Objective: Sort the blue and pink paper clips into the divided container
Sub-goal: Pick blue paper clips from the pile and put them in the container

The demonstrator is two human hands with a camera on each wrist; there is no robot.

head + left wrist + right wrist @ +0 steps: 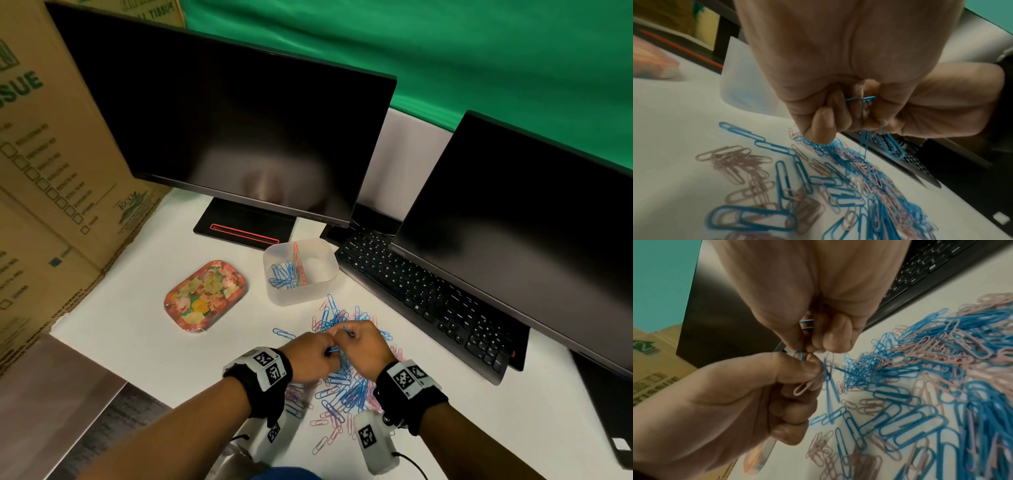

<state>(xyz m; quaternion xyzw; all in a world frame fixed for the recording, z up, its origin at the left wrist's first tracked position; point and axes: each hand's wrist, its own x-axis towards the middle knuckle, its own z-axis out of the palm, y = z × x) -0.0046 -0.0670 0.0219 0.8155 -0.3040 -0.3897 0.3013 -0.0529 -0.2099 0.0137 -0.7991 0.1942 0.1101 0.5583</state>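
Note:
A mixed pile of blue and pink paper clips (342, 383) lies on the white table in front of me. Both hands meet just above it. My left hand (327, 350) pinches a blue clip (798, 354) and a pink clip (803, 387) between thumb and fingers. My right hand (346, 334) pinches blue clips (806, 324), its fingertips touching those of the left. Behind the pile stands the translucent divided container (301, 296). Blue clips (282, 274) fill its left compartment. A few pink clips (298, 262) lean along the divider.
A floral tin (205, 296) sits left of the container. A dark monitor (222, 137) stands behind, and an open laptop with its keyboard (428, 294) runs along the right. Cardboard boxes (51, 171) wall off the left side.

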